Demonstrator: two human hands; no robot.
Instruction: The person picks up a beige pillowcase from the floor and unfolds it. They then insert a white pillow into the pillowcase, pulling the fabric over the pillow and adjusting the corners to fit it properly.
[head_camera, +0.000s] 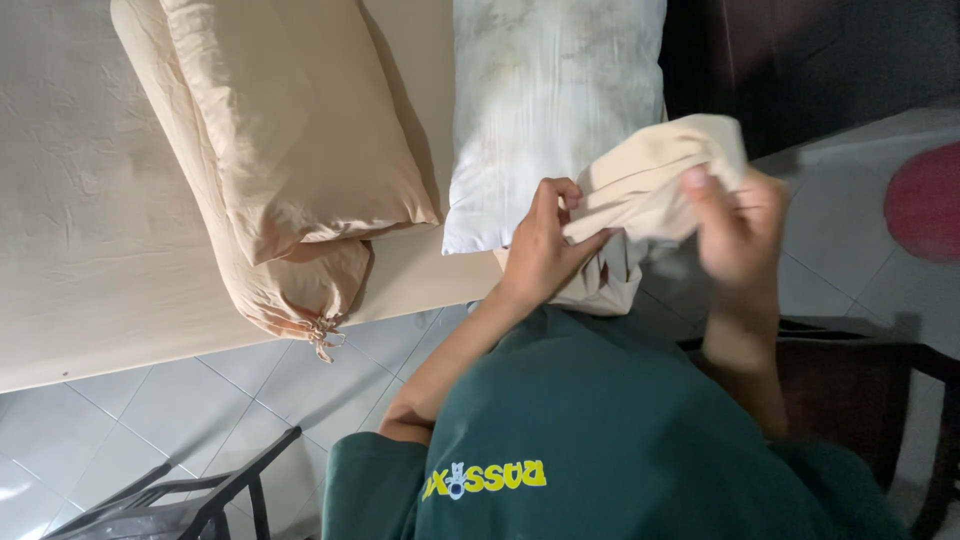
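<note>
Green-sleeved left hand (540, 250) and right hand (740, 235), each grip pinching bunched beige pillowcase (655, 180) between them, over bare pillow (545, 110).

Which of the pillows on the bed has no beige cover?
The pale bluish-white pillow on the right, nearest the hands. The other pillow and the bolster under it are both beige.

Beige pillowcase (650, 185) gripped, bunched, by left hand (545, 250) and right hand (740, 230) above bare white pillow (540, 110). Beige pillow (300, 120) stacked on tied bolster (280, 280) on bed (90, 230). Tiled floor (150, 410) seen below.
</note>
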